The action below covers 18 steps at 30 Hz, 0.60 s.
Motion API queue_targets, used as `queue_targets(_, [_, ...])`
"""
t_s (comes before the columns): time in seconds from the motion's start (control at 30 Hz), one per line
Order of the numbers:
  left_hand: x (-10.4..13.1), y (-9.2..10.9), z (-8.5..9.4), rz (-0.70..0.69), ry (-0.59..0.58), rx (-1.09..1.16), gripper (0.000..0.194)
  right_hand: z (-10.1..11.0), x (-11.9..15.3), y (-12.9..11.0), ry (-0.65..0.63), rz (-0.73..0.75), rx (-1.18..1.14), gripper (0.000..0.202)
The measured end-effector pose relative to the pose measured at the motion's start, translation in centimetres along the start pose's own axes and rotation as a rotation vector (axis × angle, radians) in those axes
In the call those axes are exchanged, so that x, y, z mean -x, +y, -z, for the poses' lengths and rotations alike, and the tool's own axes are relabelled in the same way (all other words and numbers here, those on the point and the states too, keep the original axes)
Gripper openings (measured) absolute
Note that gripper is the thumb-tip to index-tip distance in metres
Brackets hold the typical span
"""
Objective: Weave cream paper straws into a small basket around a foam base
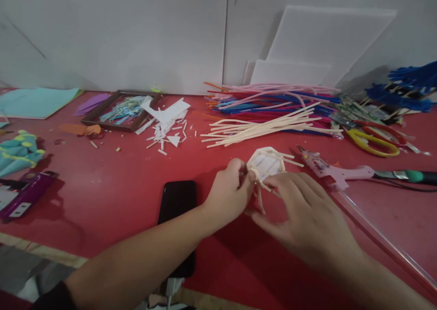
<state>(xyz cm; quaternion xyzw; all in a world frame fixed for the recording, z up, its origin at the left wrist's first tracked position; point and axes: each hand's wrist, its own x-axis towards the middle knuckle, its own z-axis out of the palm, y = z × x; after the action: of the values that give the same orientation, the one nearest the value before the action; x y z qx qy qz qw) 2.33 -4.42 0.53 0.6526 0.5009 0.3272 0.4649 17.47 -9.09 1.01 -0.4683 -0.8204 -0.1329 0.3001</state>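
Observation:
A small roundish white piece [268, 163] with a cream rim and several cream strips sticking out is held above the red table. My left hand [232, 189] pinches its lower left edge between thumb and fingers. At its lower right is my right hand [300, 210], thumb and fingers apart, fingertips near or touching the rim; whether they grip a strip cannot be made out. Behind the piece lies a bundle of cream stems [269, 127]. To the right rests a pink glue gun [344, 173] with a long clear glue stick.
A black phone [179, 200] lies under my left forearm. Coloured stems [273, 98], yellow-handled scissors [372, 144] and white scraps [167, 119] sit further back. A brown tray [126, 127] and a purple tool [27, 196] are at left.

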Motion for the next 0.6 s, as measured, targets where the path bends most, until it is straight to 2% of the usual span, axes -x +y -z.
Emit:
queue_targets(0.1, [-0.1,0.2,0.1,0.008,0.009,-0.096,0.014,-0.8,0.2,-0.1,-0.007,0.026,0.002,0.014])
queue_targets(0.3, [-0.3,0.1,0.0,0.006,0.016,-0.144,0.009,0.1,0.6,-0.1,0.064,0.065,-0.092,0.012])
queue_targets(0.5, [-0.3,0.5,0.0,0.084,0.019,-0.171,0.012,-0.4,1.2,-0.3,0.009,-0.028,-0.018,0.017])
queue_targets(0.6, [-0.3,0.6,0.0,0.105,0.021,-0.166,0.012,-0.6,1.3,-0.4,0.05,-0.021,-0.008,0.015])
